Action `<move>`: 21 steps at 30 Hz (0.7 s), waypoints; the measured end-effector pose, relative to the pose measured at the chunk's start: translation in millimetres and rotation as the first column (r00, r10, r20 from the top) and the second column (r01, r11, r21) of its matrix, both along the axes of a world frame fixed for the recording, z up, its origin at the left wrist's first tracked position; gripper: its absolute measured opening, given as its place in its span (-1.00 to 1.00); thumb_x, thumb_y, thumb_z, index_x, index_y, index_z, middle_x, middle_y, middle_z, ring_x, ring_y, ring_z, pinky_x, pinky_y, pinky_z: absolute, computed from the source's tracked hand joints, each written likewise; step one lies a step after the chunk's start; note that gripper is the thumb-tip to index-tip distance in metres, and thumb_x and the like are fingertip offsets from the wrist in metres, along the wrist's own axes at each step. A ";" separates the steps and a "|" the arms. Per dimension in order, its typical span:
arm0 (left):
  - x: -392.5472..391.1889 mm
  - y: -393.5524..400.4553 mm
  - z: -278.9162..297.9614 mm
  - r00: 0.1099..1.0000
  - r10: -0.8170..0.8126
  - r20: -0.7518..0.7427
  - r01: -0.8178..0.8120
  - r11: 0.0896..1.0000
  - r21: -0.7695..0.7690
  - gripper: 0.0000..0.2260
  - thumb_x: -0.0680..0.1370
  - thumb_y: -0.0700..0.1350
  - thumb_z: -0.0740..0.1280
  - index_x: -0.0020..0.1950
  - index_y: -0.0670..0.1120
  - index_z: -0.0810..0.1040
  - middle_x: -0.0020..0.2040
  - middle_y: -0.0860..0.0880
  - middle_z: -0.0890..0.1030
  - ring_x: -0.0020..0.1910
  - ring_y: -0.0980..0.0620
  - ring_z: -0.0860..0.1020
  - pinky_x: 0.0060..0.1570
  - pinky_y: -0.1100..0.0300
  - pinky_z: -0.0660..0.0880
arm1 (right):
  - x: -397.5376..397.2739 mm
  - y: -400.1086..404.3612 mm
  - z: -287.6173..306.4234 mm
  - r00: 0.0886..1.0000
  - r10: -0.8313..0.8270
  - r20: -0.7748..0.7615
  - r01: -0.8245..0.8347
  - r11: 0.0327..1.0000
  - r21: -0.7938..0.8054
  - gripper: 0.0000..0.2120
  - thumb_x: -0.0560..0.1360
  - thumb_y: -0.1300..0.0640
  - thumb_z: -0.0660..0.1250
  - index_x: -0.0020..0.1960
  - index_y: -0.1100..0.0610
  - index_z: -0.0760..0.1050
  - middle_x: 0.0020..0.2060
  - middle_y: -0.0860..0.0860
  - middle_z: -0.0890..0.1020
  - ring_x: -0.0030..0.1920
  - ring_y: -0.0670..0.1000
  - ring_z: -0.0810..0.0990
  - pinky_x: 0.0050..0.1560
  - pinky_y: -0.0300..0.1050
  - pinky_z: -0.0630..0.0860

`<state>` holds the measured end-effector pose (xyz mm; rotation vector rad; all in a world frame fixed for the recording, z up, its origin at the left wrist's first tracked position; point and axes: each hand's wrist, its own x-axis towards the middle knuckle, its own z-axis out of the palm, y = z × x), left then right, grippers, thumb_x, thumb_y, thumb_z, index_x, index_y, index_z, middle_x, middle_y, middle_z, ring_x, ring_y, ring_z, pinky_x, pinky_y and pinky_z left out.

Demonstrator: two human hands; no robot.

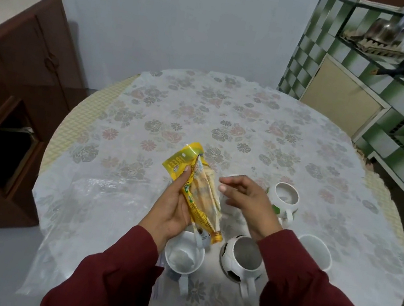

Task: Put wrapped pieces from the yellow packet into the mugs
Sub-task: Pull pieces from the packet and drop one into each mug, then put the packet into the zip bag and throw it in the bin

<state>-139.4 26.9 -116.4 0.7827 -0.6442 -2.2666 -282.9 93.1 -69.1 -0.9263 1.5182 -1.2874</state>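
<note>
Yellow packet [196, 192] gripped upright in left hand [172, 209] | right hand [243, 200] open, empty beside it | step: drawing a wrapped piece | next: pinch one, drop into an unfilled mug [243, 257]

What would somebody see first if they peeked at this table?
Probably the bright yellow packet, held up over the middle of the flowery table in the left hand. The right hand hovers open beside it. Near the front edge sit a football-patterned mug and a white mug with something white inside.
</note>
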 end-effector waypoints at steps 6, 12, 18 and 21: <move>17.6 -1.0 9.4 1.000 0.008 -0.020 -0.008 1.000 0.001 -0.48 0.54 0.18 0.21 0.34 -0.15 0.49 0.25 -0.22 0.57 0.25 -0.18 0.53 0.28 -0.11 0.45 | 47.4 -9.5 -2.1 0.989 0.142 0.052 -0.145 0.987 0.064 -0.72 0.38 0.29 0.42 -0.39 0.12 0.37 -0.55 -0.17 0.54 -0.53 -0.23 0.46 -0.45 -0.37 0.43; 72.3 -11.4 4.0 0.997 0.006 0.082 0.002 0.995 -0.099 -0.53 0.57 0.15 0.15 0.37 -0.08 0.45 0.27 -0.18 0.58 0.25 -0.16 0.55 0.18 -0.16 0.51 | 60.6 -21.0 -4.3 0.999 -0.002 -0.044 0.005 0.998 0.064 -0.82 0.39 0.38 0.36 -0.26 0.13 0.53 -0.35 0.05 0.56 -0.44 -0.13 0.51 -0.37 -0.32 0.48; 142.2 -31.3 -1.1 0.834 0.168 0.525 -0.032 0.966 -0.258 -0.44 0.46 -0.41 0.31 0.36 -0.10 0.18 -0.03 -0.13 0.59 -0.14 -0.05 0.58 -0.29 0.15 0.60 | 88.4 -29.9 -21.3 0.993 0.110 -0.030 -0.100 0.965 0.242 -0.58 0.42 0.56 0.08 0.20 0.33 0.47 0.01 0.26 0.57 -0.29 0.01 0.54 -0.42 -0.32 0.55; 159.3 -31.6 -14.0 0.631 0.320 0.706 -0.010 0.914 -0.406 -0.42 0.41 -0.46 0.32 0.35 -0.17 0.20 -0.22 -0.09 0.48 -0.30 -0.02 0.50 -0.41 0.20 0.51 | 112.6 -36.6 -40.3 0.973 0.214 -0.082 -0.176 0.927 0.333 -0.60 0.42 0.52 0.12 0.21 0.34 0.45 0.03 0.30 0.58 -0.22 0.08 0.53 -0.30 -0.24 0.48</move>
